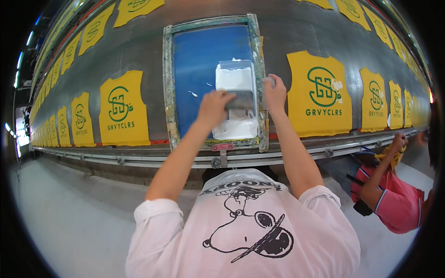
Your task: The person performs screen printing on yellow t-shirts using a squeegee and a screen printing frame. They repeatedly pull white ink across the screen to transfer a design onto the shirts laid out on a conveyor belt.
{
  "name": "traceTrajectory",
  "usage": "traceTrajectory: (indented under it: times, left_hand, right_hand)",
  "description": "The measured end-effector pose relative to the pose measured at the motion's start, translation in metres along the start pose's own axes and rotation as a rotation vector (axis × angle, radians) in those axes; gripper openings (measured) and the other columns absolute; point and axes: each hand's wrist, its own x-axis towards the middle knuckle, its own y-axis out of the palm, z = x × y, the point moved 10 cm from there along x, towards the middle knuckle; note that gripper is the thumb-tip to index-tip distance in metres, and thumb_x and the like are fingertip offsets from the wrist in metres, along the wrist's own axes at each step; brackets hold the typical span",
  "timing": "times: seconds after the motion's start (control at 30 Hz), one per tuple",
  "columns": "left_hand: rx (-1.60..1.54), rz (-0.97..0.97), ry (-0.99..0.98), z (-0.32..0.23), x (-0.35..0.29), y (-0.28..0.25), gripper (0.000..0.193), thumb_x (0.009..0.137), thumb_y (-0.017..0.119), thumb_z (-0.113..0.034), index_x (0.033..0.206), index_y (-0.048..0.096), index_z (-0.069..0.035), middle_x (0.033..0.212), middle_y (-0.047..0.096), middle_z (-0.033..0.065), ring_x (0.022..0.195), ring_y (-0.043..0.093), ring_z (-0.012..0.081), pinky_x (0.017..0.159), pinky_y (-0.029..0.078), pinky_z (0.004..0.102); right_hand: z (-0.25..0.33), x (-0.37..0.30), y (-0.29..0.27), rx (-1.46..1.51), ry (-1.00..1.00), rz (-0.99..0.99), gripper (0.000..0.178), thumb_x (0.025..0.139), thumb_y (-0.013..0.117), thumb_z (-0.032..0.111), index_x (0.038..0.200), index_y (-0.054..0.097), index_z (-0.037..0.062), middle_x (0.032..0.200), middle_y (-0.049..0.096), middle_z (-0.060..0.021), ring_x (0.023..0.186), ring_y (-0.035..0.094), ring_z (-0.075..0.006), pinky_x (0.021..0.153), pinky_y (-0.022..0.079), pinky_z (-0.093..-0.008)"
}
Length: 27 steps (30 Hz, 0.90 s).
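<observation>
A screen printing frame with blue mesh lies on the long dark printing table. White ink covers a rectangular patch on the mesh's right side. My left hand is closed on a squeegee, slightly blurred, whose grey blade stands across the ink patch. My right hand is closed at the frame's right rail, its fingertips partly hidden. Yellow shirt pieces with green prints lie on both sides, a left piece and a right piece; the right one also carries a small white print.
A metal rail runs along the table's near edge, with a clamp bracket at the frame's foot. Rows of yellow pieces stretch away both ways. At the right, a person in a pink shirt stands close to the table, holding yellow cloth.
</observation>
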Motion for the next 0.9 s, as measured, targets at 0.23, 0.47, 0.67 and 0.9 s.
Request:
traceTrajectory:
  times: [0.23,0.47,0.67,0.9]
  left_hand:
    - [-0.151,-0.117,-0.015,-0.045,-0.112,-0.023,0.07,0.06,0.087,-0.014,0.127,0.067,-0.016,0.127,0.061,0.0098,0.122,0.059,0.031,0.102,0.043,0.0455]
    - [-0.164,-0.026,-0.06,0.061,-0.153,-0.089,0.063,0.062,0.077,-0.001,0.124,0.07,-0.014,0.122,0.066,0.0103,0.116,0.063,0.0308,0.101,0.046,0.0456]
    - [-0.283,0.083,-0.232,0.193,-0.231,-0.171,0.066,0.055,0.083,0.001,0.12,0.072,-0.008,0.114,0.068,0.0134,0.108,0.066,0.0359,0.092,0.053,0.0421]
    - [-0.141,0.154,-0.254,0.268,-0.293,-0.214,0.063,0.062,0.078,0.003,0.123,0.071,-0.01,0.129,0.063,0.0138,0.12,0.058,0.0374,0.098,0.048,0.0457]
  right_hand:
    - [0.066,-0.008,-0.009,-0.093,-0.119,-0.034,0.038,0.095,0.065,0.03,0.119,0.068,-0.0005,0.119,0.069,-0.0204,0.111,0.065,-0.0333,0.098,0.048,-0.0405]
    - [0.132,-0.071,0.091,-0.069,-0.202,-0.049,0.038,0.096,0.065,0.031,0.119,0.067,0.0002,0.109,0.071,-0.0175,0.101,0.067,-0.0306,0.091,0.051,-0.0404]
    - [0.176,-0.167,0.25,0.013,-0.089,0.0,0.033,0.094,0.064,0.024,0.121,0.065,0.0049,0.098,0.07,-0.0208,0.081,0.068,-0.0344,0.075,0.052,-0.042]
    - [0.202,-0.221,0.331,0.019,0.075,-0.044,0.034,0.091,0.067,0.029,0.12,0.067,0.01,0.072,0.067,-0.0134,0.063,0.063,-0.0255,0.064,0.05,-0.0398]
